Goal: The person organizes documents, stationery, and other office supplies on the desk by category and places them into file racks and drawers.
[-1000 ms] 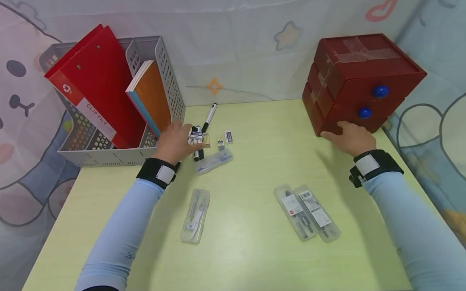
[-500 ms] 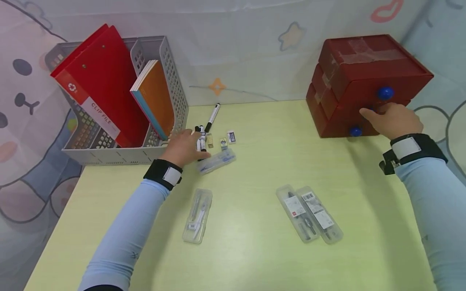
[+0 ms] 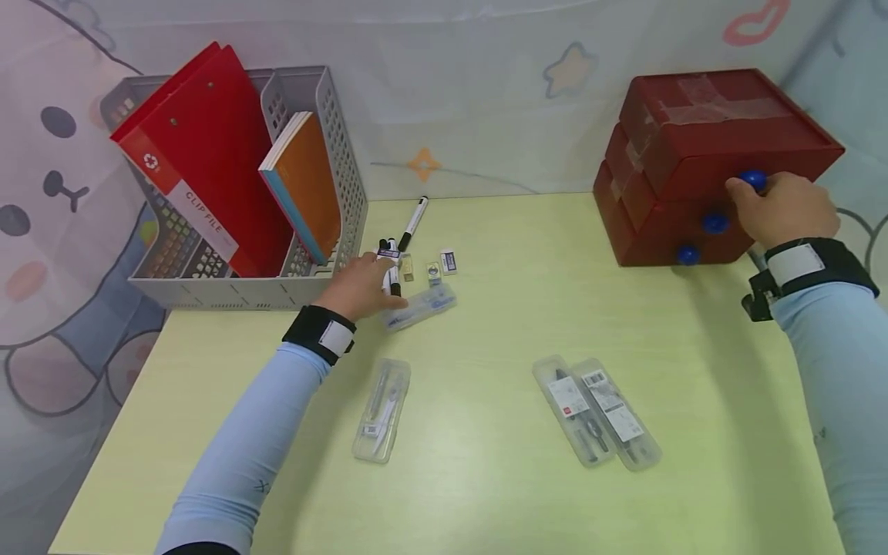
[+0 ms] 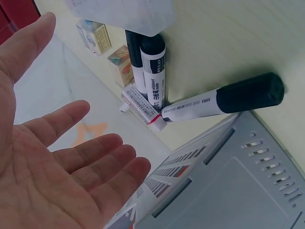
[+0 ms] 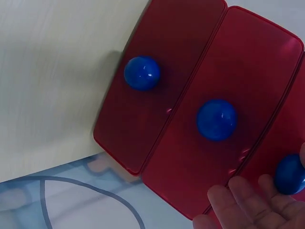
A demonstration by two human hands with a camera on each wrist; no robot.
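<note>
while gripping top knob (image 3: 752,180) with right hand (image 3: 787,208), holds left hand (image 3: 361,288) slack beside markers (image 4: 155,78) and basket (image 3: 222,294) at far-left corner of surface (image 3: 479,408).

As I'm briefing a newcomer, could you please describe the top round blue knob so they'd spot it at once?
At the right rear of the pale yellow-green table stands a red three-drawer cabinet. Its front carries three round blue knobs, one per drawer. The highest knob is the one meant, the only one with the right hand on it.

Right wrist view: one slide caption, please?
Right hand holds the top blue knob of a red drawer unit, two lower knobs untouched.
</note>
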